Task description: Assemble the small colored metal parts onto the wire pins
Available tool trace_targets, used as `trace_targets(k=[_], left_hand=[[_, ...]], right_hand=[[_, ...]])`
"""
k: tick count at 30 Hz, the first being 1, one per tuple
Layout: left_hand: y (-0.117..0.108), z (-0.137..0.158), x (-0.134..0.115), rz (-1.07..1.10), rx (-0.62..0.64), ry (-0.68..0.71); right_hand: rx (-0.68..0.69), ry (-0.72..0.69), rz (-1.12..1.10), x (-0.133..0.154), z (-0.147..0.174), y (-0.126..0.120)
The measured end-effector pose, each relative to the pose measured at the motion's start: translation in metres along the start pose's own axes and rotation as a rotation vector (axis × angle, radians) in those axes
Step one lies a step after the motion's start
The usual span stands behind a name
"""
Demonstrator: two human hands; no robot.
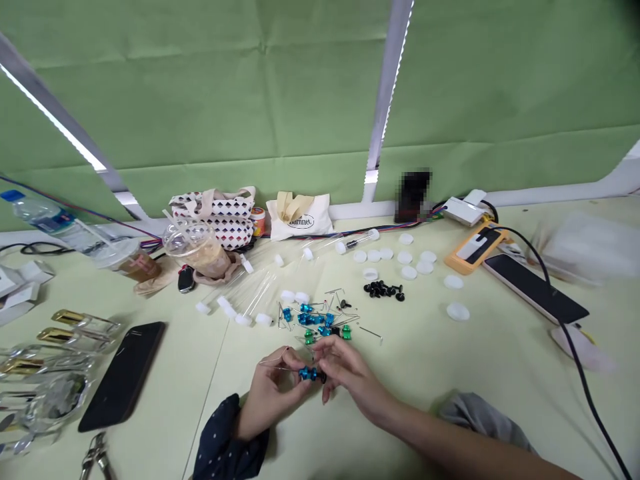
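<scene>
My left hand [274, 393] is closed on a small blue spool-shaped metal piece [307, 374], with thin wire sticking out to the left from between the fingers. A black round-headed piece [321, 377] sits at the right end of the blue one. My right hand [345, 373] is closed in a pinch at that black end, its fingertips partly hiding it. Just beyond the hands lies a loose pile of blue pieces [311, 319], green pieces [347, 332] and thin bent wires [371, 333]. Several black round-headed pieces [384, 290] are grouped farther back.
Clear tubes [260, 293] with white caps lie behind the pile, and white discs [405, 257] are scattered to the right. Phones [125, 373] [537, 287], pliers [96, 457], glass bottles [45, 393], drink cups [200, 250] and a black cable [575, 353] surround the work area.
</scene>
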State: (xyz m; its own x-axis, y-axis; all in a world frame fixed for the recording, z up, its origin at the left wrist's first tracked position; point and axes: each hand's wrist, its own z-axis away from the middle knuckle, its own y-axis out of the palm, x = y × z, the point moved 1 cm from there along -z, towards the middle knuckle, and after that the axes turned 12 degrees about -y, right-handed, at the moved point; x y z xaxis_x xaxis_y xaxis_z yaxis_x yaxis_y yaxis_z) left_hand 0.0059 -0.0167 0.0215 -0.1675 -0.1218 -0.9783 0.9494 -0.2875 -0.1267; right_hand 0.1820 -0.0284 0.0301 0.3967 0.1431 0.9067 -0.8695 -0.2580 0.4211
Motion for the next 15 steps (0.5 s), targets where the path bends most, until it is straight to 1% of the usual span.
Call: trace_targets(k=[3,7,9,12,15], left_hand=[[-0.001,-0.001,0.002,0.014,-0.011,-0.011],[-0.003,-0.001,0.001,0.022,-0.03,0.002],[-0.003,0.0,-0.001,0.02,-0.042,0.005],[-0.002,0.002,-0.003,0.033,-0.046,0.009],[-0.001,0.003,-0.007,0.052,-0.053,0.019]], right_hand=[[0.041,-0.135,0.113,0.001,0.005,0.002],[0.076,-0.436,0.415,-0.001,0.01,0.003],[0.093,-0.538,0.532,-0.002,0.011,0.002],[0.119,-0.579,0.602,-0.002,0.012,0.0],[0.135,-0.547,0.562,-0.004,0.014,0.0]])
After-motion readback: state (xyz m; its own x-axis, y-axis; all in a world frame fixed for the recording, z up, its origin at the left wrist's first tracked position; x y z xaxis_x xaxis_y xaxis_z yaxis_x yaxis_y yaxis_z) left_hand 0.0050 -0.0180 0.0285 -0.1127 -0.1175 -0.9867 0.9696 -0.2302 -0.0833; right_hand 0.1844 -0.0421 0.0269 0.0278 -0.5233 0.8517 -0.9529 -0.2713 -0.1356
